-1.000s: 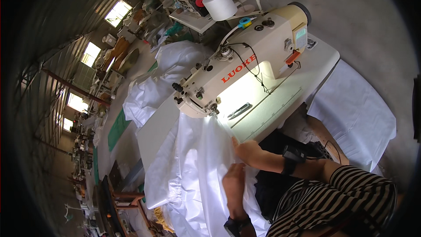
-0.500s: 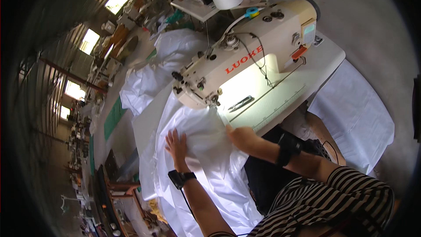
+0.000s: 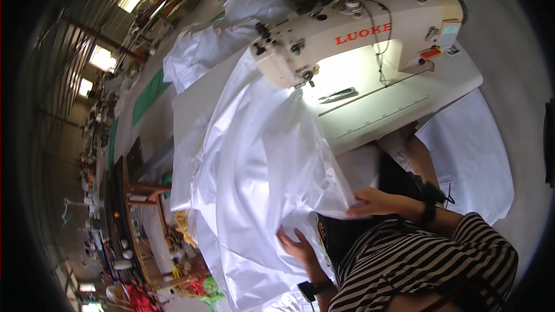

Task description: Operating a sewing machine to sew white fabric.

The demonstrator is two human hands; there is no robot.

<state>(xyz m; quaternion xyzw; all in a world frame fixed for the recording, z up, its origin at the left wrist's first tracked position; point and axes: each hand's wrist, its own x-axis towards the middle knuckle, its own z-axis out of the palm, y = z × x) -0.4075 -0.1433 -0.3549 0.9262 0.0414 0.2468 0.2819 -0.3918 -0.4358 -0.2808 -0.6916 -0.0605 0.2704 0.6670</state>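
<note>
A large sheet of shiny white fabric [image 3: 248, 156] runs from under the needle end of the sewing machine [image 3: 364, 32] down toward my lap. At its right edge, below the machine bed, my right hand [image 3: 373, 202] is closed on the fabric, pulling that edge into a slanting line. My left hand [image 3: 298, 248] rests against the lower part of the fabric, thumb and fingers apart. Thread snips [image 3: 338, 95] lie on the lit bed under the machine arm.
More white fabric [image 3: 199, 52] is heaped on the table behind the machine. White cloth [image 3: 471, 156] hangs at the right, below the bed's end. A wooden stand [image 3: 144, 193] is at the left, with a green strip [image 3: 151, 97] on the table beyond.
Both hands have moved from near the needle down toward my body. My right hand has drawn the fabric edge out below the bed. The view has shifted, so the machine appears higher and farther right.
</note>
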